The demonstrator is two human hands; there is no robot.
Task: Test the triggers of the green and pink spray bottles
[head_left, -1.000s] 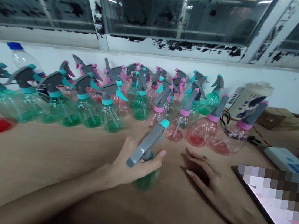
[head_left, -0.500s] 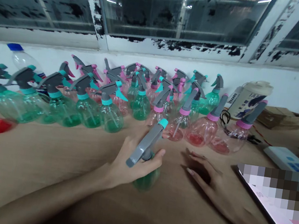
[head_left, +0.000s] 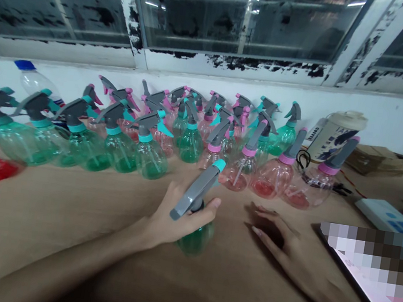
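As left hand (head_left: 173, 217) fingers grip the green bottle (head_left: 196, 238) mid-frame | right hand (head_left: 281, 239) flat, empty | risk: a slip could topple pink bottles (head_left: 275, 178)

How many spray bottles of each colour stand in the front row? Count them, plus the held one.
Clear green plastic spray bottles, teal collars: 5
Clear pink plastic spray bottles, pink collars: 4
Green spray bottle held in the left hand: 1
Total: 10
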